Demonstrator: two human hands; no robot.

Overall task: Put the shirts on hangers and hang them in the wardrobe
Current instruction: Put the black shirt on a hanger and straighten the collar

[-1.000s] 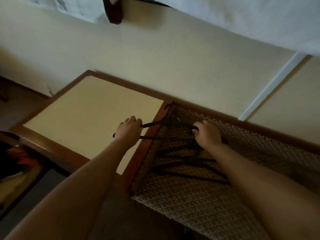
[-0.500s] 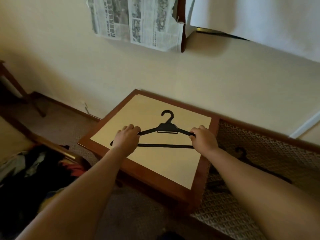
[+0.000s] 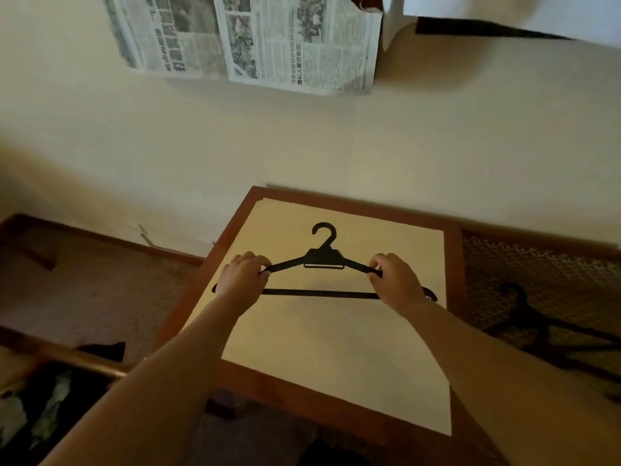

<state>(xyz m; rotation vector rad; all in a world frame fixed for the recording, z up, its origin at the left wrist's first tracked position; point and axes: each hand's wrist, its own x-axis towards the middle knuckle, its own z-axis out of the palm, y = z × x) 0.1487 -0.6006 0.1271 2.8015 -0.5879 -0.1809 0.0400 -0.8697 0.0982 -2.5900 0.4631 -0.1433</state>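
Note:
A black plastic hanger (image 3: 324,262) lies over the pale top of a small wooden table (image 3: 336,334), hook pointing away from me. My left hand (image 3: 242,277) grips its left shoulder arm. My right hand (image 3: 396,282) grips the right shoulder arm. More black hangers (image 3: 551,331) lie in a loose pile on the patterned surface to the right. Dark clothing (image 3: 43,408) lies in a heap at the lower left, partly behind a wooden rail.
The table's brown wooden rim (image 3: 285,386) frames its pale top. A cream wall (image 3: 302,146) rises just behind, with newspaper sheets (image 3: 252,38) hanging at the top. Carpet (image 3: 100,280) covers the floor to the left.
Both hands carried the hanger from the pile on the patterned surface leftward onto the table's pale top. It now sits centred there, still gripped at both ends.

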